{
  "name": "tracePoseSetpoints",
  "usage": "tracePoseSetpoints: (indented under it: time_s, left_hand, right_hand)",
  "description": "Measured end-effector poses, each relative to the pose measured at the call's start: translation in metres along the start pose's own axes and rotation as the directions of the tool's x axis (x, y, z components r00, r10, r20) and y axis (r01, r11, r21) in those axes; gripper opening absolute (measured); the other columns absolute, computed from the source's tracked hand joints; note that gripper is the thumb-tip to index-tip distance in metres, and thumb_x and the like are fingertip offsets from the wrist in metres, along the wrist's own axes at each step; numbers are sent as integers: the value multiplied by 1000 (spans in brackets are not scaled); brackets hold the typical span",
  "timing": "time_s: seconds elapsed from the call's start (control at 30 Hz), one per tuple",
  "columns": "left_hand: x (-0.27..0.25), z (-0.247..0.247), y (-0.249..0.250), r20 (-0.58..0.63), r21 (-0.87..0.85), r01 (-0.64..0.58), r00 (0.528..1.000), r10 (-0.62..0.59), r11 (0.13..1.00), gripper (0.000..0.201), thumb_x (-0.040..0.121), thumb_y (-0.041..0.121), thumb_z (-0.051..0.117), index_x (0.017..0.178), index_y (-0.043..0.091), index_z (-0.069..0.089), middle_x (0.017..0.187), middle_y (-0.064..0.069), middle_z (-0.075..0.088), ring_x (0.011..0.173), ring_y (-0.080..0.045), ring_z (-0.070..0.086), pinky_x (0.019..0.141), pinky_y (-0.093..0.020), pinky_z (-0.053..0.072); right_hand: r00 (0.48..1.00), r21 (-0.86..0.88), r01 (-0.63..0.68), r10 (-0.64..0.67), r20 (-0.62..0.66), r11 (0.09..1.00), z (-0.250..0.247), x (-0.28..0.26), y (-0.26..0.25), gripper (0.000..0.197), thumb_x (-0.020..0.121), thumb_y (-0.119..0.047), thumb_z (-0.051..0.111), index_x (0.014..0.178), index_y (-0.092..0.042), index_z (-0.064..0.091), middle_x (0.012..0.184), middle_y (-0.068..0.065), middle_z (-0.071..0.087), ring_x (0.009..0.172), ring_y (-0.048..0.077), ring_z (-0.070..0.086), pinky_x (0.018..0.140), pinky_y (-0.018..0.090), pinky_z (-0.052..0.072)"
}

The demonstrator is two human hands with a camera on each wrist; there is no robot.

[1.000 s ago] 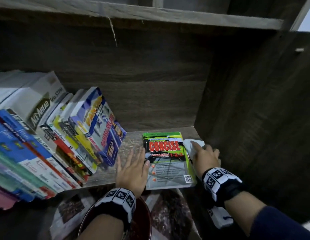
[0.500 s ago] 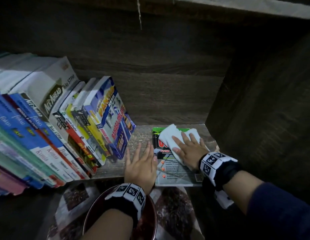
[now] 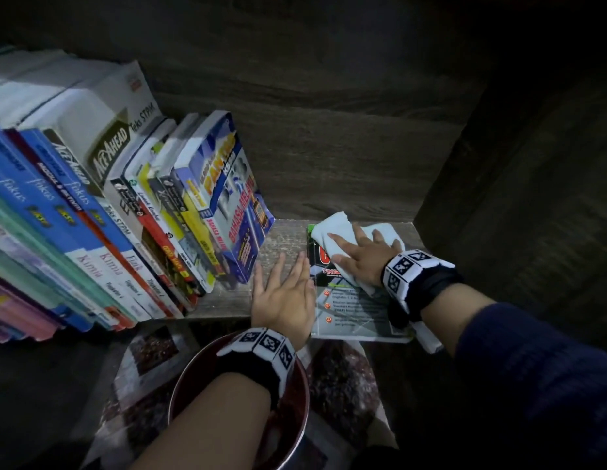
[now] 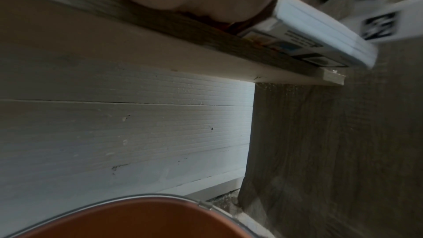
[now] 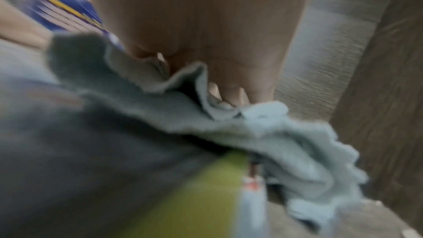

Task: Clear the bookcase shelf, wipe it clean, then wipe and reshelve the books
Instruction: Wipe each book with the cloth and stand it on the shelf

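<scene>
Your left hand (image 3: 284, 296) flat, palm down, fingers (image 3: 278, 271) straight, together. Your right hand (image 3: 363, 259) flat, fingers (image 3: 342, 240) spread, pressing down. Both forearms reach forward.

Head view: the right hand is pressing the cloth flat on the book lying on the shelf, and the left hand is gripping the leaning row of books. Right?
Not quite. In the head view the left hand lies flat on the bare shelf, clear of the leaning row of books. The right hand does press the cloth on the lying book.
</scene>
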State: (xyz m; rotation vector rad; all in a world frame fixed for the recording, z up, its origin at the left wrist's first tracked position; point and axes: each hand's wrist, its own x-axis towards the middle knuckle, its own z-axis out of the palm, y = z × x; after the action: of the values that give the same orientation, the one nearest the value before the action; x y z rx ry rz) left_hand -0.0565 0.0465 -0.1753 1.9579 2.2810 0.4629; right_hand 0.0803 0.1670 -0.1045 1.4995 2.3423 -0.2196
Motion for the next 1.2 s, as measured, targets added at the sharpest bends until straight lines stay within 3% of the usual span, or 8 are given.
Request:
tracePoseSetpoints:
  time_s: [0.1, 0.27, 0.53, 0.67, 0.8, 0.93, 1.03, 1.2]
  left_hand:
    - [1, -3, 3, 28, 23, 19, 999, -20, 1000, 82, 79, 45, -25, 155, 30, 3, 159, 21, 3, 148, -8, -8, 117, -46, -14]
    - [-1, -6, 4, 61, 44, 17, 998, -20, 999, 86, 77, 45, -26, 154, 31, 9, 159, 21, 2, 148, -8, -9, 116, -45, -17]
    - [0, -4, 3, 101, 43, 19, 995, -23, 999, 67, 90, 41, -13, 154, 29, 1, 159, 18, -1, 148, -11, -9, 118, -49, -12]
    - [1, -3, 3, 89, 55, 25, 996, -30, 998, 64, 91, 41, -9, 153, 29, 0, 159, 18, 0, 149, -12, -8, 119, -49, -9]
    - [1, -1, 3, 68, 46, 23, 997, -26, 999, 62, 94, 41, -7, 154, 29, 4, 159, 18, 3, 149, -12, -6, 119, -49, -9]
    - [0, -2, 2, 72, 52, 19, 997, -23, 998, 55, 100, 40, -2, 154, 29, 4, 159, 17, 3, 149, -12, -7, 119, -50, -8]
    - [1, -4, 3, 81, 45, 24, 996, -27, 999, 63, 94, 41, -9, 155, 28, 3, 159, 17, 4, 149, -12, -7, 119, -49, -8]
    - [1, -3, 3, 104, 42, 18, 994, -22, 999, 66, 91, 42, -10, 154, 28, 2, 159, 17, 2, 149, -13, -8, 119, -50, -9]
  right_hand:
    - [997, 6, 61, -61, 51, 998, 2, -15, -7, 54, 95, -65, 14, 145, -55, -4, 162, -2, -11, 147, 38, -2, 113, 62, 3]
    - [995, 69, 89, -92, 43, 994, 19, -54, -13, 52, 98, -60, 9, 148, -50, 0, 162, -2, -9, 147, 36, -2, 113, 59, 0]
    - [992, -29, 110, -108, 59, 993, 43, -110, 0, 56, 100, -52, 13, 152, -39, -3, 162, 4, -7, 148, 34, 0, 115, 56, 6]
    - [997, -87, 42, -36, 64, 995, 45, -111, 12, 57, 100, -54, 10, 152, -37, -7, 161, 9, -8, 148, 36, 0, 118, 53, 4]
    - [998, -33, -63, 63, 27, 997, 36, -85, 9, 58, 100, -54, 9, 151, -37, -10, 160, 18, -8, 147, 39, -5, 118, 53, 0]
    - [998, -9, 51, -51, 29, 999, 45, -93, -14, 56, 100, -53, 11, 151, -40, -8, 159, 19, -10, 145, 43, -7, 117, 54, 1]
    - [990, -63, 138, -136, 48, 988, 56, -115, -17, 55, 101, -48, 14, 152, -37, -6, 159, 19, -7, 146, 42, -4, 118, 52, 5]
    - [993, -87, 78, -70, 94, 993, 53, -122, 11, 54, 104, -42, 16, 153, -31, -2, 160, 19, -3, 148, 36, 0, 118, 46, 7]
